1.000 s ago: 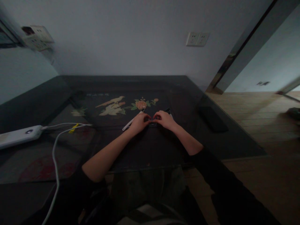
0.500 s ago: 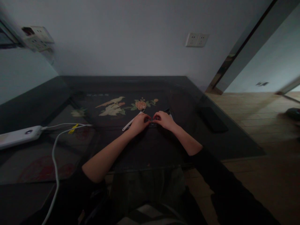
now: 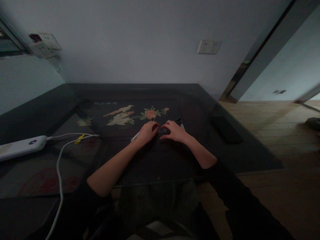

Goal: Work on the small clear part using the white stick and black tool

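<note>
While both hands sit close together mid-bench, the left hand point(image 3: 147, 132) and right hand point(image 3: 175, 131) pinch a small dark object point(image 3: 163, 131) between their curled fingers. It's too dim to identify. A white tool point(image 3: 135, 136) pokes out just left of them.

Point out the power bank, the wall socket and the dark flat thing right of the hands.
power bank point(image 3: 21, 148), head view, middle of its white top.
wall socket point(image 3: 209, 46), head view, centre of the double plate.
dark flat thing point(image 3: 226, 128), head view, middle of its top.
</note>
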### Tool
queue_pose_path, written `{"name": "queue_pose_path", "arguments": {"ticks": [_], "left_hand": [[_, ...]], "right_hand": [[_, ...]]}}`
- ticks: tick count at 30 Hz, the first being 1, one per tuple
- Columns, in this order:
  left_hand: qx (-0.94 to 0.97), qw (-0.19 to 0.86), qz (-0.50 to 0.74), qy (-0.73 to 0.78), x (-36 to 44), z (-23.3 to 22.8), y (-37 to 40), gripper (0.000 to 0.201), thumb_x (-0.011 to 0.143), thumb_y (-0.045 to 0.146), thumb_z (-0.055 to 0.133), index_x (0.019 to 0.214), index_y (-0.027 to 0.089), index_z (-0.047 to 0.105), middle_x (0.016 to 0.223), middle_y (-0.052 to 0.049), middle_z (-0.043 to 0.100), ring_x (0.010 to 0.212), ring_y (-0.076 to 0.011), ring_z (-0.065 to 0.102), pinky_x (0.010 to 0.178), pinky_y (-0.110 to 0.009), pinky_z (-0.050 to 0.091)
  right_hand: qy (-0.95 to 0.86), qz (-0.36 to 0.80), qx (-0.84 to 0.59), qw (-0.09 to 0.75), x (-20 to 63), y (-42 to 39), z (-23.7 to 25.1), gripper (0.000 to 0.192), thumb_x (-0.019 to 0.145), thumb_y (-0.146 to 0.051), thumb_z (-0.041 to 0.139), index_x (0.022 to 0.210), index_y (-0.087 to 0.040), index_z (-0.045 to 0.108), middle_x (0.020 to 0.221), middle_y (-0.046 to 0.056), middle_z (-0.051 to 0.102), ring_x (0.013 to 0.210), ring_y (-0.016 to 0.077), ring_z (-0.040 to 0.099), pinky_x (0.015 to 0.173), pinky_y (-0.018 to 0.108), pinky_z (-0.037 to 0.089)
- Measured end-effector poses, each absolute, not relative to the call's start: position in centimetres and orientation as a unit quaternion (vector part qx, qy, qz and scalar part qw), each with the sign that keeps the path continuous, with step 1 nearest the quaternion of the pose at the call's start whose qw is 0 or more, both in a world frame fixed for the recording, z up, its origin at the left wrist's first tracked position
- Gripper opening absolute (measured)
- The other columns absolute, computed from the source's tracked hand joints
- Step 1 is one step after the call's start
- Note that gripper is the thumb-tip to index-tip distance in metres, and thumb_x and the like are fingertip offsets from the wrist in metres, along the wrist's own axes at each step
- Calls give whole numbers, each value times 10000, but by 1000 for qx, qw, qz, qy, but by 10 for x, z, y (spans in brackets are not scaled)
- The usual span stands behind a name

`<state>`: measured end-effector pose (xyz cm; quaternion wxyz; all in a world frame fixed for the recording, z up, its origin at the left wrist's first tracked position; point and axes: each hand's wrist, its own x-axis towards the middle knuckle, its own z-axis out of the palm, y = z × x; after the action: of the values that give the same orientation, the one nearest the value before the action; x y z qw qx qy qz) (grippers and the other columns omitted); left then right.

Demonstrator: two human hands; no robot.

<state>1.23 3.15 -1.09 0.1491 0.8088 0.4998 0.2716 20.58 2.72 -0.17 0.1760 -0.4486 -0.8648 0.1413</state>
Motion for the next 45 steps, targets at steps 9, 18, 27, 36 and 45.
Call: {"name": "queue_pose_path", "arguments": {"ticks": [9,18,27,36,45], "left_hand": [[805,127,278,508,4,-8,36,187,863,158,525,982,193,665,980,-66,707,903,-196,647,837,-325,502],[796,107,261,536,-2,-1,36,189,884,207,509,995,206,661,1001,-63,712,914,-205,650,827,-318,494],[781,95,245,566,-11,3,44,201,893,238,506,993,195,675,966,-74,708,865,-203,648,789,-305,491],[773,84,222,588,-23,3,52,212,864,235,527,1017,191,667,983,-80,685,868,-208,639,800,-304,488],[754,74,180,627,-31,9,50,194,855,310,539,973,189,633,965,-103,689,879,-244,640,721,-307,467]], "right_hand": [[-875,136,-427,183,202,27,-1,402,751,-400,782,1072,-194,655,1105,95,575,1090,263,533,950,420,443],[-804,126,-494,306,272,55,23,354,736,-331,790,1038,-178,686,972,55,587,854,191,571,793,331,462],[-775,102,-585,217,336,68,7,342,691,-278,818,991,-142,727,937,79,614,797,190,586,760,329,477],[-790,131,-578,157,341,70,-2,403,673,-263,835,1062,-214,745,929,59,576,781,176,577,748,314,477],[-782,110,-583,189,334,61,11,341,729,-314,791,1034,-179,718,922,68,597,787,188,573,705,304,452]]}}
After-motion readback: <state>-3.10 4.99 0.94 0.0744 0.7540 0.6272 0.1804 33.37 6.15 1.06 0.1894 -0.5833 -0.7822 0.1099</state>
